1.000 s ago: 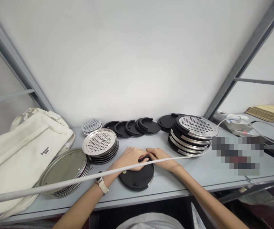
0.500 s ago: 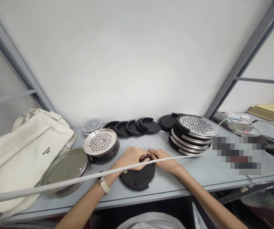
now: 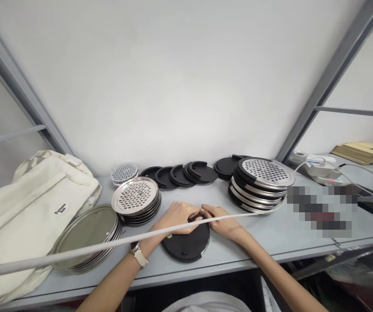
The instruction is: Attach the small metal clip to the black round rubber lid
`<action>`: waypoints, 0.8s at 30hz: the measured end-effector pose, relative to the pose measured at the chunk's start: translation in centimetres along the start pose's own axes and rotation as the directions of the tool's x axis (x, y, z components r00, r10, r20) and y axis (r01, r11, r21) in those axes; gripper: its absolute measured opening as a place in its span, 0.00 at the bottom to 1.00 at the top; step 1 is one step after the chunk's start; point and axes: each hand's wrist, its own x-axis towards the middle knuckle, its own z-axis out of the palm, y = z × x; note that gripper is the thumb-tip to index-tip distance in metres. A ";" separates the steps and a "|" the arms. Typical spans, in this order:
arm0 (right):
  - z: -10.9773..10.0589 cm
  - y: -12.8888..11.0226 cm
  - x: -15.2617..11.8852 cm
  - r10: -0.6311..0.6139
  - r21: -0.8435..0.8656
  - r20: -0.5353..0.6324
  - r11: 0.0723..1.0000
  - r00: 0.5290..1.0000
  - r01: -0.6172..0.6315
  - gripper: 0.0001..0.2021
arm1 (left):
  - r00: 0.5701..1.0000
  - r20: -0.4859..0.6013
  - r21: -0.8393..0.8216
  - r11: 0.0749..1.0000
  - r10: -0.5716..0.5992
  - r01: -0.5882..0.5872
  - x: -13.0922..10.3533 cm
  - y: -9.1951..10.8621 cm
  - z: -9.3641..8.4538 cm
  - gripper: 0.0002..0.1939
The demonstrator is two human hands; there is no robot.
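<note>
A round black disc (image 3: 186, 250), with a small slot and a green spot on it, lies on the grey bench in front of me. My left hand (image 3: 179, 218), wearing a watch with a pale strap (image 3: 139, 255), is curled over the disc's far part, thumb and fingers gripping there. Close beside it, my right hand (image 3: 218, 220) pinches the disc's far right rim with bent fingers. What lies under the fingertips is hidden. A thin white cord (image 3: 108, 246) crosses the view in front of both wrists.
Perforated metal grater discs (image 3: 136, 196) are stacked at left, beside plain olive-toned metal discs (image 3: 89, 236) and a cream cloth bag (image 3: 37, 203). Black discs (image 3: 180, 174) line the wall. At right stands a stack of grater discs with black rims (image 3: 260, 184).
The view has shifted slightly. Both hands stay at the far edge of the black disc, with only small finger movement.
</note>
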 end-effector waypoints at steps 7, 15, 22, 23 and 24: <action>0.2 0.6 -0.1 -0.022 0.002 -0.019 1.000 1.000 0.022 0.14 | 1.000 -0.015 0.008 1.000 -0.009 0.010 -0.1 -0.1 0.1 0.09; 0.1 0.2 -0.1 -0.014 0.006 -0.034 1.000 0.999 0.014 0.15 | 0.999 -0.009 0.024 0.999 -0.047 0.048 0.0 0.1 0.2 0.10; 0.0 0.3 -0.1 -0.025 0.028 -0.042 0.999 0.999 0.027 0.15 | 1.000 0.004 0.006 1.000 -0.025 0.025 -0.1 0.0 0.0 0.07; 0.1 0.3 -0.1 -0.026 0.029 -0.043 0.999 0.999 0.027 0.16 | 1.000 0.004 0.006 1.000 -0.026 0.026 -0.1 0.0 0.0 0.07; 0.1 0.3 -0.1 -0.027 0.031 -0.044 0.999 0.999 0.028 0.16 | 1.000 0.005 0.007 1.000 -0.028 0.027 0.0 0.0 0.1 0.07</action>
